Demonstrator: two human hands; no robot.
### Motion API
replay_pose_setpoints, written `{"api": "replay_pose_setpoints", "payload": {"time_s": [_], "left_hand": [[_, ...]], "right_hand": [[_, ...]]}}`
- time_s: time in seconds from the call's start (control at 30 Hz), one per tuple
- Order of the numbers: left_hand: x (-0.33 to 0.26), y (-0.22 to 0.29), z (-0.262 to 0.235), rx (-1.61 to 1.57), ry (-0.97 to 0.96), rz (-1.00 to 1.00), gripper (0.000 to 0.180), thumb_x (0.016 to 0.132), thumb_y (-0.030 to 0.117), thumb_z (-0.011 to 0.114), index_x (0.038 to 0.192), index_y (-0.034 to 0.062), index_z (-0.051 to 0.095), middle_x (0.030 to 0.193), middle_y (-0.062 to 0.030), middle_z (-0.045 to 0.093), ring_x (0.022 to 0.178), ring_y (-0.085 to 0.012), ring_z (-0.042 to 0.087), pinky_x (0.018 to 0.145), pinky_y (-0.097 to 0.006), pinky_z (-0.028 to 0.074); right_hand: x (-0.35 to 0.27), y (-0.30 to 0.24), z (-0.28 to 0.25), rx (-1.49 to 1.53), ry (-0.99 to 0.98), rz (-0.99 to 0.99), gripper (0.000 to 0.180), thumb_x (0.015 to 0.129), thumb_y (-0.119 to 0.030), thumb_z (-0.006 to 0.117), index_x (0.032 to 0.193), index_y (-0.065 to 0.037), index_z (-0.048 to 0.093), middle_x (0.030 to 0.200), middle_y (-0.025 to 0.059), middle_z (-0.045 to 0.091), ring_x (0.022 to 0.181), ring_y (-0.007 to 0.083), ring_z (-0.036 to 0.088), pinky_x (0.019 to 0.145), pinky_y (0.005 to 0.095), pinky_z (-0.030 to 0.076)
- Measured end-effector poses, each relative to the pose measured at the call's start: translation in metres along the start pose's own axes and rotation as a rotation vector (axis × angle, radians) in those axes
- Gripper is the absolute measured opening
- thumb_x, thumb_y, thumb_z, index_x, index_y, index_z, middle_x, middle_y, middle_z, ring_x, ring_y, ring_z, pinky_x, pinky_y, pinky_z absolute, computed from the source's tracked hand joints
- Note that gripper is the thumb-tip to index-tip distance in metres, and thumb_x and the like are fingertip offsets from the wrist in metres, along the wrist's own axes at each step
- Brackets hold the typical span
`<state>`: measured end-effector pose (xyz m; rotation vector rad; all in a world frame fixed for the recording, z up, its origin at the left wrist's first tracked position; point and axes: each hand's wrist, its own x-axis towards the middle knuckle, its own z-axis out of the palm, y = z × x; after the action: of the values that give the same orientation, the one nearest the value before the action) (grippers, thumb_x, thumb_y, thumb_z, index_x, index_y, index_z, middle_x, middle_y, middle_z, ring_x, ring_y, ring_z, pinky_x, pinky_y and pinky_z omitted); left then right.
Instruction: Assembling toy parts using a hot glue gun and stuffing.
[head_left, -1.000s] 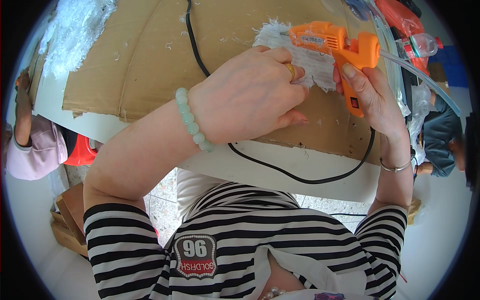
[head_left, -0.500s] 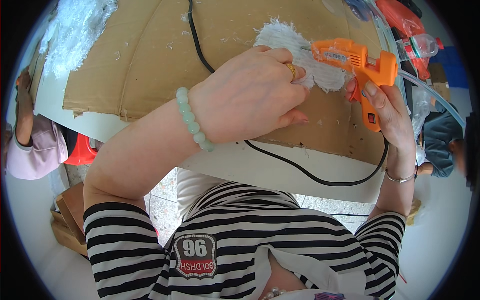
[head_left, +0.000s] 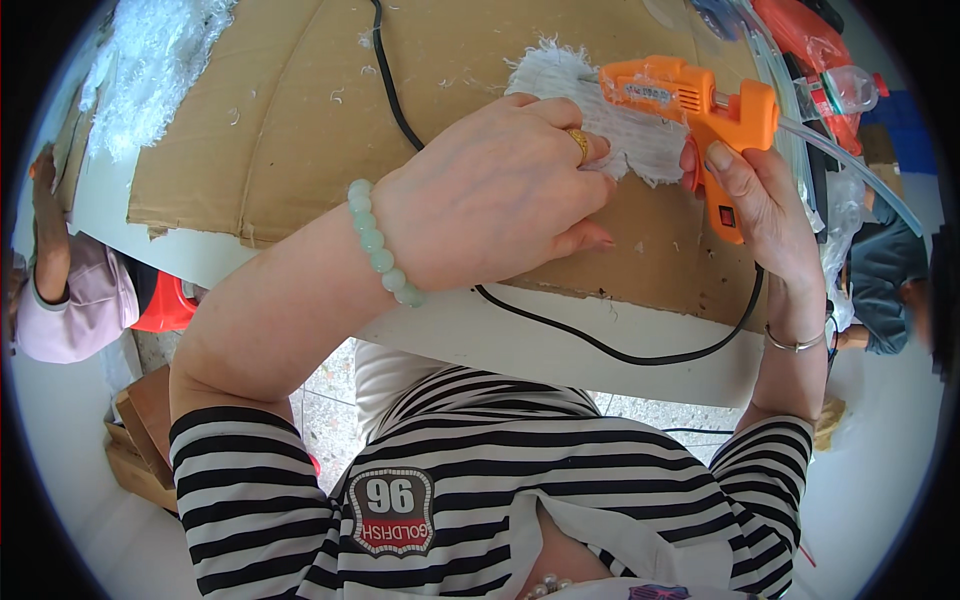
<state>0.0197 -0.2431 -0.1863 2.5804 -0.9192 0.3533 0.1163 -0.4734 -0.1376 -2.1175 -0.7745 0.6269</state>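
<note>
An orange hot glue gun [head_left: 722,128] is gripped by my right hand [head_left: 765,195], its fingers and thumb wrapped round the handle. The gun's nozzle end points left, above a white frayed piece of fabric [head_left: 645,145] that lies on brown cardboard. My left hand [head_left: 500,190] rests over the fabric's left part, fingers bent down and holding it against the cardboard, thumb apart. The fingertips' contact with the fabric is partly hidden. A black cord [head_left: 640,358] hangs from the gun's handle and loops left beneath my left hand.
The cardboard sheet [head_left: 290,120] covers a white table [head_left: 460,335]. White shredded fibre [head_left: 160,70] is heaped at the far left. A plastic bottle [head_left: 848,92] and red bag [head_left: 795,35] lie at the far right. Other people [head_left: 80,300] are at both sides.
My right hand has shifted the glue gun left and slightly away from me, further over the fabric. My left hand has barely moved.
</note>
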Motion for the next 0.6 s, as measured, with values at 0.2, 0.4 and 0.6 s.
{"api": "replay_pose_setpoints", "payload": {"time_s": [0.2, 0.4, 0.6], "left_hand": [[0.000, -0.001, 0.000, -0.015, 0.002, 0.000, 0.034, 0.074, 0.029, 0.067, 0.096, 0.0040, 0.062, 0.110, -0.0092, 0.061, 0.101, -0.0275, 0.053, 0.084, -0.038, 0.045], [0.000, -0.001, 0.000, -0.014, 0.002, 0.003, 0.033, 0.074, 0.028, 0.067, 0.096, 0.0040, 0.062, 0.110, -0.0091, 0.061, 0.100, -0.0271, 0.053, 0.084, -0.038, 0.045], [0.000, -0.001, 0.000, -0.014, 0.008, 0.003, 0.032, 0.074, 0.028, 0.067, 0.095, 0.0041, 0.062, 0.109, -0.0091, 0.061, 0.100, -0.0269, 0.053, 0.084, -0.038, 0.045]], "right_hand": [[0.008, -0.003, 0.004, -0.091, 0.026, 0.046, 0.042, 0.091, -0.043, 0.049, 0.092, -0.002, 0.057, 0.078, 0.0023, 0.055, 0.071, 0.0098, 0.050, 0.062, 0.0225, 0.038], [0.012, -0.004, 0.005, -0.096, 0.020, 0.049, 0.042, 0.091, -0.044, 0.051, 0.090, -0.003, 0.058, 0.076, 0.0017, 0.055, 0.070, 0.0093, 0.049, 0.061, 0.0220, 0.037], [0.013, 0.000, 0.008, -0.056, -0.042, 0.009, 0.037, 0.093, -0.038, 0.049, 0.100, -0.001, 0.054, 0.087, 0.0025, 0.054, 0.077, 0.0107, 0.051, 0.069, 0.0244, 0.041]]}}
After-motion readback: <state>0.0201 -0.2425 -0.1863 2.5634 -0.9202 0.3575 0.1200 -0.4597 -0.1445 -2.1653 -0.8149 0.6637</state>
